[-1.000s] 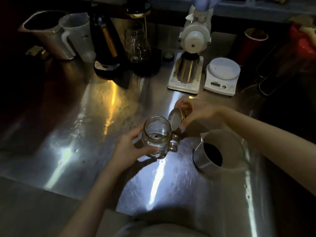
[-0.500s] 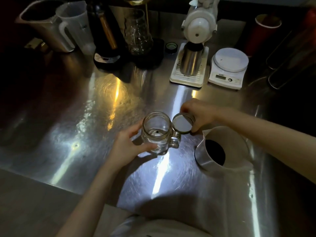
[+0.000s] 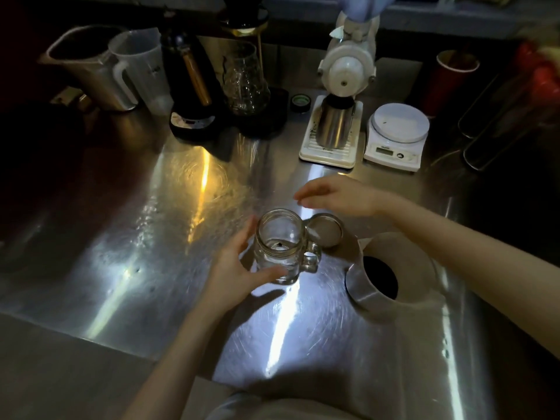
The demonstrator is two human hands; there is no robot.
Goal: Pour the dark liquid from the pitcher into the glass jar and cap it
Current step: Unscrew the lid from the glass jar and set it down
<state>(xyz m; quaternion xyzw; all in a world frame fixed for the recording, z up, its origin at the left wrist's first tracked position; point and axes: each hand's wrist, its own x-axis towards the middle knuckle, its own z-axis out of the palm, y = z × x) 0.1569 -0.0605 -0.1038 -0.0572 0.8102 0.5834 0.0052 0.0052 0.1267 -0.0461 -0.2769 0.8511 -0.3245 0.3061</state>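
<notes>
The glass jar (image 3: 280,245) stands uncapped near the middle of the steel surface (image 3: 151,237), its handle turned right, and looks empty. The left hand (image 3: 239,268) cups its left side, fingers curled loosely round the glass. The lid (image 3: 324,230) lies flat just right of the jar's rim, touching or nearly touching the handle. The right hand (image 3: 339,197) hovers just beyond the lid, fingers spread and holding nothing. The pitcher (image 3: 391,277) with the dark liquid stands to the right of the jar, apart from it.

The jar seems ready for filling; the pour is not yet begun. Next, the right hand would need to take the pitcher and bring its spout over the jar mouth. Bare surface lies open to the left and near side; the far edge is crowded with a grinder (image 3: 342,86), a scale (image 3: 397,134) and other jugs.
</notes>
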